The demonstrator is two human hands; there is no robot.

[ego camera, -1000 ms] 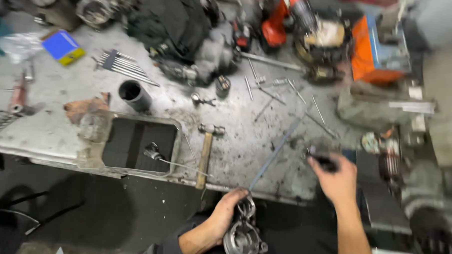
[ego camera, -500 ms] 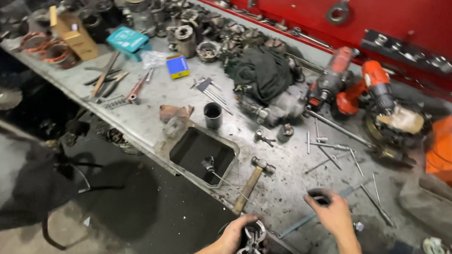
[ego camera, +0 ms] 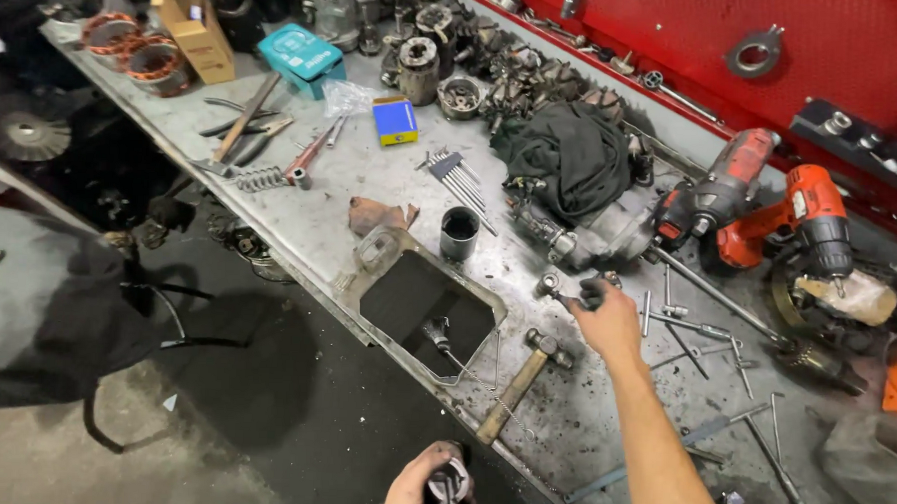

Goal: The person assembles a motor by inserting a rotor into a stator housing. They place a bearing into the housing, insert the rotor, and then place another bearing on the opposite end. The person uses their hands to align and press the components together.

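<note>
The right hand reaches out over the metal workbench with its fingers closed around a small dark ratchet, whose round silvery head sticks out to the left of the knuckles, just above the benchtop; the tool is short, grimy and partly hidden by the fingers, so its handle cannot be made out; it sits between a black cup and a scatter of loose steel rods; just below it a hammer with a wooden handle lies beside a shallow rectangular tray with a dark floor; the left hand is low at the frame's bottom edge, off the bench, wrapped around a round metal part, shiny grey and ribbed, only partly in view.
</note>
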